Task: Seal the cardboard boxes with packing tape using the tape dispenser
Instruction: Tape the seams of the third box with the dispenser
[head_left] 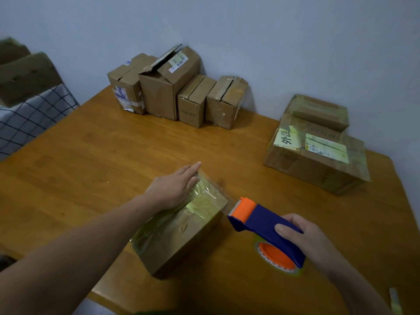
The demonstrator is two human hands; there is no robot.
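A small cardboard box (181,233) lies near the front of the wooden table (91,160), its top covered with shiny clear tape. My left hand (173,187) rests flat on the far left part of the box top, fingers extended. My right hand (304,237) grips the blue and orange tape dispenser (263,226) just right of the box. The dispenser's orange head sits at the box's right top edge, with a short strip of tape stretched from it to the box.
Several brown boxes (175,92) stand in a row against the back wall, one with a flap up. Two taped boxes (318,142) are stacked at the right. A chair with a checked cloth (29,117) stands at the left. A small pale object (394,298) lies at the front right.
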